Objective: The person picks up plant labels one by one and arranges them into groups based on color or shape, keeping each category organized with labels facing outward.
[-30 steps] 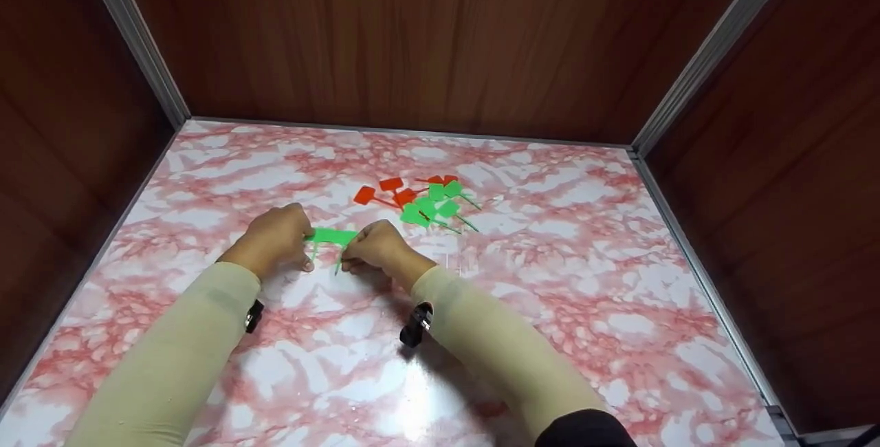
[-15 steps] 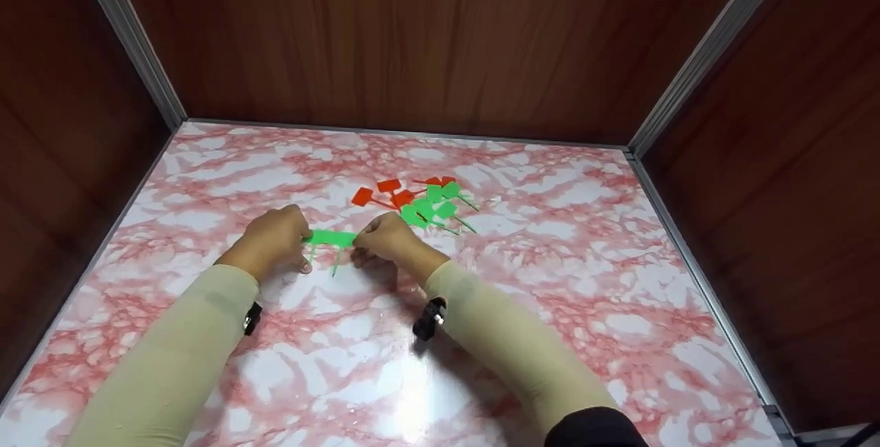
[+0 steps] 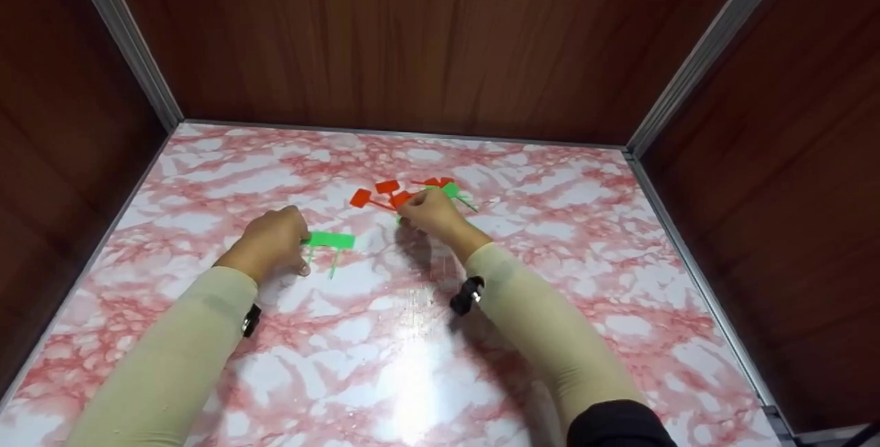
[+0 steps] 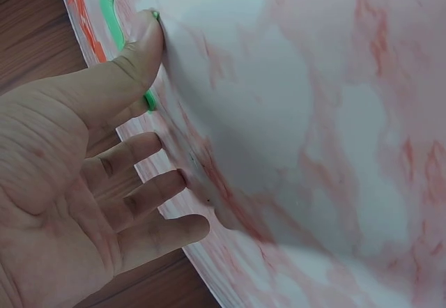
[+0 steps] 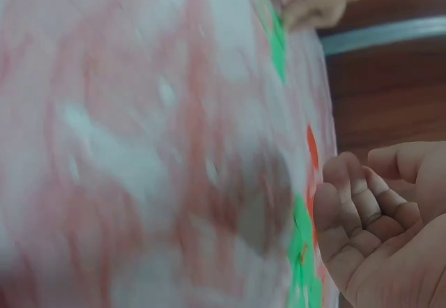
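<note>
1. Right hand [image 3: 436, 216] has swung from the green, flat-headed tag row [image 3: 333, 240] to loose green tags [image 3: 451, 190], fingers loosely curled, apparently empty.
2. Nine o'clock from it, left hand [image 3: 271, 239] pinches the row's end.
3. Red, flat-headed tags [image 3: 361, 198] lie at ten o'clock.
4. Likely step: fetching another tag; that calls for a fine pinch.

Can pass over tabletop [image 3: 639, 268] btwn R forearm [image 3: 543, 323] & R wall [image 3: 770, 192]. Btwn L hand [image 3: 269, 241] & R hand [image 3: 441, 219], partly blocked by green strip [image 3: 333, 240] w/ legs. Just past R hand, hemmed in by red tags [image 3: 360, 198] & green tags [image 3: 451, 190].
</note>
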The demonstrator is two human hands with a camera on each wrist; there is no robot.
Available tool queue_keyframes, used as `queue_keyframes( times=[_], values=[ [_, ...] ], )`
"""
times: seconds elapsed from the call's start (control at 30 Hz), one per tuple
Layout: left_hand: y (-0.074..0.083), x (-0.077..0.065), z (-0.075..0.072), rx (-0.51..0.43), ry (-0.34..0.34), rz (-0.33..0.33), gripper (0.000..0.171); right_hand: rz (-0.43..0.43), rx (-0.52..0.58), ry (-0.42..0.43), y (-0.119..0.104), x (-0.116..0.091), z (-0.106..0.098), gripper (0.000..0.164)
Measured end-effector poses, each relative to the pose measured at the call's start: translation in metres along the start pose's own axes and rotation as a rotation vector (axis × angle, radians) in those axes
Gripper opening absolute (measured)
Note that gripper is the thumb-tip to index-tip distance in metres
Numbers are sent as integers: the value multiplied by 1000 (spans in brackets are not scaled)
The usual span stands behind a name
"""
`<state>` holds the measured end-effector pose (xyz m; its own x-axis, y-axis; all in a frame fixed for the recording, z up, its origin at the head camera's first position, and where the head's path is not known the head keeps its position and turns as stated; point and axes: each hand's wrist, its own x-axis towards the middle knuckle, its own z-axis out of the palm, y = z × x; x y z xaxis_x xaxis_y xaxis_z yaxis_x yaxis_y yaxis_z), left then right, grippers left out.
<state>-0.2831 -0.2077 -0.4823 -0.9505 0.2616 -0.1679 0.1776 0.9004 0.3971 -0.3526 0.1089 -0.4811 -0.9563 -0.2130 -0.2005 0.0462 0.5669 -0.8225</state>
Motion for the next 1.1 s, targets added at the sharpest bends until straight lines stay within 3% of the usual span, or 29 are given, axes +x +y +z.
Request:
queue_keyframes(
  times=[0.2, 0.3, 0.47, 0.67, 0.8, 1.0, 1.1],
  values=[
    [2, 1, 0, 8, -4, -6, 65, -38, -150, 129, 11, 13, -28, 21],
    [2, 1, 2, 8, -10, -15, 66, -40, -282, 193, 17, 19, -43, 18],
    [2, 1, 2, 39, 5, 1, 65, 70, -370, 217, 19, 25, -68, 18],
    [3, -1, -1, 50, 2, 11, 64, 52, -470, 261, 35, 35, -89, 27],
    [4, 1, -1, 50, -13, 7, 63, 71, -498, 281, 49, 40, -94, 33],
    [2, 2, 0, 56, -27, -6, 64, 10, -541, 280, 58, 43, -85, 22],
    [1, 2, 0, 58, -26, -7, 63, -6, -552, 266, 58, 44, -78, 32]
  ],
)
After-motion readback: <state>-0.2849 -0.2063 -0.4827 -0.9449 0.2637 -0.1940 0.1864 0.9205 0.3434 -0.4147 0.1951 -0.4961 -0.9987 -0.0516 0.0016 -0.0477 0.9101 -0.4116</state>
